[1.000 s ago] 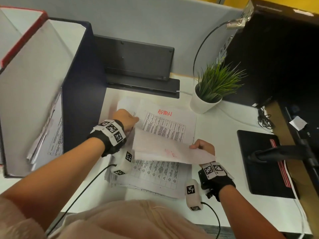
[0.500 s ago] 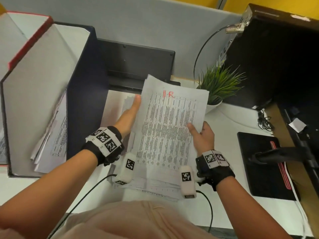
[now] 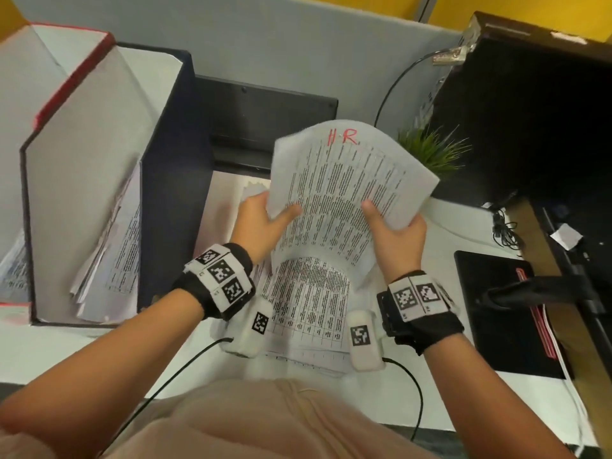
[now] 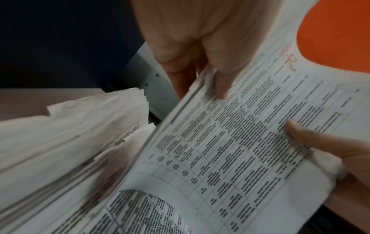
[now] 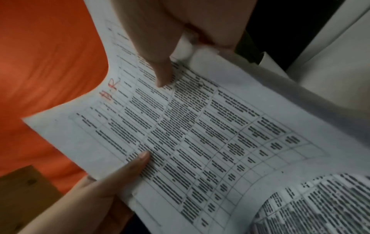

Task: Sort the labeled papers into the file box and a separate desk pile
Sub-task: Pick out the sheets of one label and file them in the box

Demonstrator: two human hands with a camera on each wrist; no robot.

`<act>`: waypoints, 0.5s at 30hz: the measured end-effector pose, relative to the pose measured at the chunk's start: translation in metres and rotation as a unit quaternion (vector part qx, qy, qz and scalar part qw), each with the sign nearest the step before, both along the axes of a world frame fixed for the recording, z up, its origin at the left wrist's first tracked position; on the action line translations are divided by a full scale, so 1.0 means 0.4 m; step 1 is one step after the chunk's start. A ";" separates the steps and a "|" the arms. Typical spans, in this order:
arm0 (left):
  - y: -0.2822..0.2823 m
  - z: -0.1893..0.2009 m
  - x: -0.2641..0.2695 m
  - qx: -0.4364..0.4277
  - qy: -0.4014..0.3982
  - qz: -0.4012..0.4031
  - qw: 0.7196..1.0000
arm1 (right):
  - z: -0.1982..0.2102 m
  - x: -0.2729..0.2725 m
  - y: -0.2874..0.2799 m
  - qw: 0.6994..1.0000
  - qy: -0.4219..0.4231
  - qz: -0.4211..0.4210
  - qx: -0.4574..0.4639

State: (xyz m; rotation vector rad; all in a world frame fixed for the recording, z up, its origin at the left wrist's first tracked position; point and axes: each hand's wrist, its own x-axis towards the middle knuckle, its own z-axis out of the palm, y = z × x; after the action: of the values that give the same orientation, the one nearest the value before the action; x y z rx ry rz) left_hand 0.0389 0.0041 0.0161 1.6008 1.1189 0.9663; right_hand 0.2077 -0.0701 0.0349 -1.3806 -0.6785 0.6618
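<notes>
Both hands on one sheaf: HR papers (image 3: 344,193), red "HR" at the top edge, printed table below. It is lifted off the bench (image 3: 440,240), bowed, top edge curling away toward 12 o'clock.

Left hand (image 3: 261,223) grips the sheaf's 9 o'clock edge. Thumb lies on the printed face; the left wrist view shows the other fingers (image 4: 180,79) behind the sheets. Fingers narrow, closed on paper.

Right hand (image 3: 395,233) grips the 3 o'clock edge the same way: thumb on the face, the rest wrapped behind. The right wrist view shows the edge pinched and slightly crumpled under the thumb.

Desk pile (image 3: 308,309) lies flat on the bench directly under the sheaf, toward 6 o'clock, between the two wrists. Top sheet shows a printed grid; its upper part is hidden by the lifted sheaf.

File box (image 3: 165,160), dark blue, stands at 9 o'clock of the hands, just beside the pile. Papers (image 3: 112,250) lean inside it, edges uneven. A red-trimmed box (image 3: 66,81) stands further out at 10 o'clock.

Potted plant (image 3: 430,154) at 1 o'clock, partly behind the sheaf's far corner. Black pad (image 3: 496,309) at 3 o'clock on the bench. Dark keyboard-like slab (image 3: 271,117) at 12 o'clock against the partition.
</notes>
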 end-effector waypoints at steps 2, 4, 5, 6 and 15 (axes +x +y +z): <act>0.004 -0.005 0.001 0.007 -0.010 0.016 1.000 | -0.001 0.001 0.002 1.000 0.007 -0.007 0.006; 0.012 -0.004 0.000 0.011 -0.036 0.026 0.999 | -0.005 0.009 0.005 1.000 0.008 -0.012 0.013; 0.013 -0.008 -0.001 0.009 -0.037 0.028 0.999 | -0.011 0.009 0.005 1.000 0.005 -0.011 0.011; 0.013 -0.019 -0.002 -0.001 -0.027 0.025 0.999 | -0.021 0.005 0.003 1.000 -0.001 -0.006 0.000; 0.007 -0.027 -0.010 -0.048 0.019 0.046 0.998 | -0.040 -0.008 0.025 0.999 0.002 -0.024 -0.032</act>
State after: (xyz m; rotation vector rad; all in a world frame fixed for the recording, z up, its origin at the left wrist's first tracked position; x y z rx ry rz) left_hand 0.0350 0.0070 0.0054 1.5068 1.2569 0.9313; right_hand 0.2047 -0.0601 0.0191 -1.4497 -0.6228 0.6532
